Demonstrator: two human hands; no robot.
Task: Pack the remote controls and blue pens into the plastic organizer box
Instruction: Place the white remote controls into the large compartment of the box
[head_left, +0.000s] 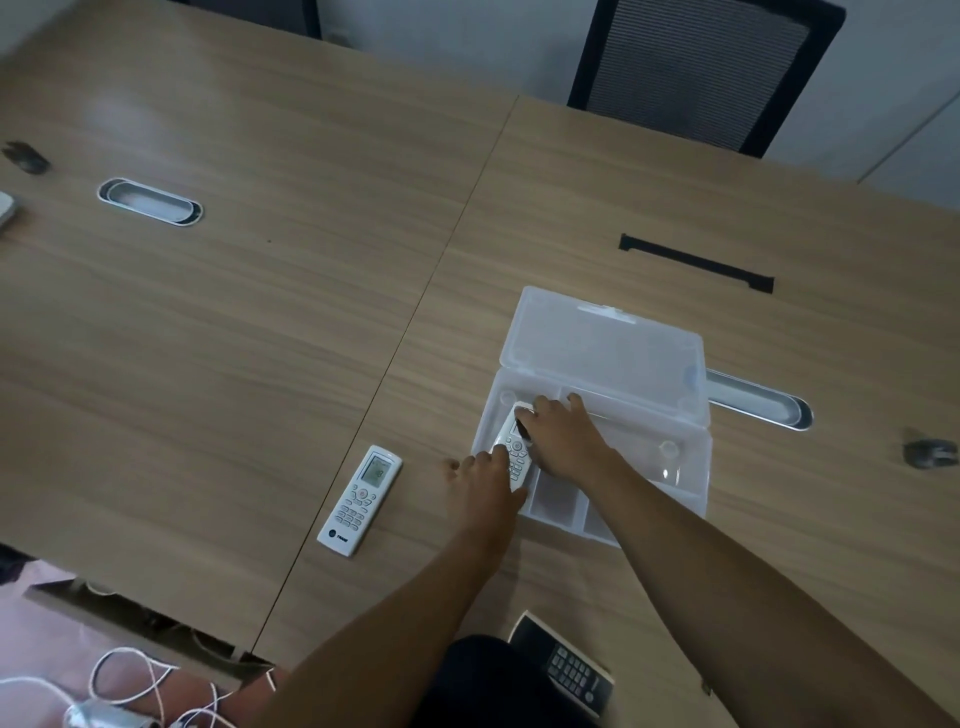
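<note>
A clear plastic organizer box (675, 467) lies open on the wooden table, its lid (602, 353) folded back. Inside its left compartment sits a white remote control (515, 452), tilted. My right hand (561, 436) rests on the remote's upper end, fingers curled over it. My left hand (485, 486) holds the remote's lower end at the box's left wall. A second white remote (360, 500) lies flat on the table to the left of the box. A black remote (569, 662) lies at the table's near edge. No blue pen is visible.
Oval cable grommets (149, 201) (758, 402) sit in the tabletop, with a black cable slot (696, 262) behind the box. Small dark objects lie at the far left (28, 156) and far right (930, 453). A mesh chair (701, 73) stands behind the table. White cables (130, 680) lie on the floor.
</note>
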